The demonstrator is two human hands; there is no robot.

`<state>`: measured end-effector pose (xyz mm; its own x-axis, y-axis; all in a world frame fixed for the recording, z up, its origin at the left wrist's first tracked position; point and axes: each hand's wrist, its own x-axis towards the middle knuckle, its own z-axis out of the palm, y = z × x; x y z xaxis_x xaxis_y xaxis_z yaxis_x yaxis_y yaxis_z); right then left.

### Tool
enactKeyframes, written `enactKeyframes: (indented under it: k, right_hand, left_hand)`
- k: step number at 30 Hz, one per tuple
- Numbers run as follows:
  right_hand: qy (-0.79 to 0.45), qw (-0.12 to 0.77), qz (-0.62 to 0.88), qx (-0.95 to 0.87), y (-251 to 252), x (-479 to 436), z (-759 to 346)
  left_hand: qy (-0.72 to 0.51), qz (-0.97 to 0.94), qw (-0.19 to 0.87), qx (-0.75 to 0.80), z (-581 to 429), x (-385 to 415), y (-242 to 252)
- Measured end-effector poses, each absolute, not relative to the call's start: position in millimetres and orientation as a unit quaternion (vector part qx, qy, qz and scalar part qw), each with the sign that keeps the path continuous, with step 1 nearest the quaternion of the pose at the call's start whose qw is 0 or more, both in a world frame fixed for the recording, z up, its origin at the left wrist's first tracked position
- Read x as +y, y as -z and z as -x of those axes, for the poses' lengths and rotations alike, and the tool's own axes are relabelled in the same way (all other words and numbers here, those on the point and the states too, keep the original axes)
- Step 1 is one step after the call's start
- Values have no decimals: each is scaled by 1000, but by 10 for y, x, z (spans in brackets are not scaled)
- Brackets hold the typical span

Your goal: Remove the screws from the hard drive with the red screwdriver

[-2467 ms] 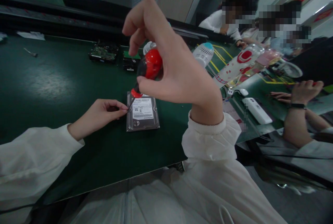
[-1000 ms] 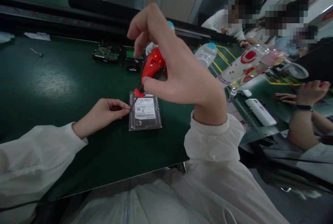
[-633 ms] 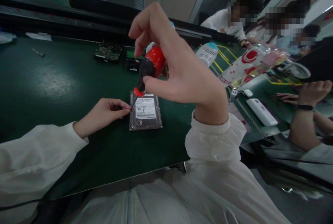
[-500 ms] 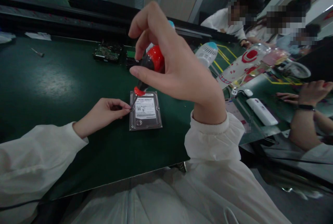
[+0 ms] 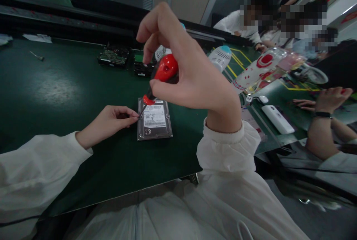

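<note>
A silver hard drive (image 5: 160,130) with a white label lies flat on the green table mat. My right hand (image 5: 192,73) is over it, holding a red and black screwdriver (image 5: 166,68) at a slant. The thumb presses the handle, some fingers stay curled and raised, and the butt is partly hidden by the palm. The shaft runs down to the drive's left edge. There my left hand (image 5: 110,123) is closed in a pinch, thumb and forefinger together by the screwdriver tip. Whatever sits between those fingertips is too small to make out.
Behind the drive are two other drives with circuit boards, one at the left (image 5: 113,55) and one partly covered (image 5: 142,70). A small metal piece (image 5: 37,56) lies far left. Rightward are a white-and-blue device (image 5: 220,58), a patterned bottle (image 5: 256,71), a white box (image 5: 277,119) and another person's hands (image 5: 333,99).
My right thumb has drawn back along the screwdriver, and the handle has rolled and tilted a little to the right. My left hand keeps its pinch; the view has shifted slightly.
</note>
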<state>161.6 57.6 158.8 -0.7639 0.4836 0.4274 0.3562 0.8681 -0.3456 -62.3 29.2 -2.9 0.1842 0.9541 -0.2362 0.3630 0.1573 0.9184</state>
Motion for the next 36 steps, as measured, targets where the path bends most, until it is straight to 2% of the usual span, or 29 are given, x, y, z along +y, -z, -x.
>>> enactKeyframes:
  k: [14, 23, 27, 36]
  right_hand:
    - [-120, 285, 195, -931, -1530, 600, -1599]
    - [-123, 264, 186, -938, -1552, 566, -1614]
    - [-130, 291, 187, -929, -1531, 585, -1616]
    - [-116, 266, 193, -937, -1530, 596, -1621]
  left_hand:
    - [-299, -570, 506, 574, 592, 274, -17]
    - [-294, -584, 501, 567, 619, 280, 15]
    - [-291, -583, 499, 572, 612, 280, 3]
    - [-288, -576, 508, 572, 595, 257, -49]
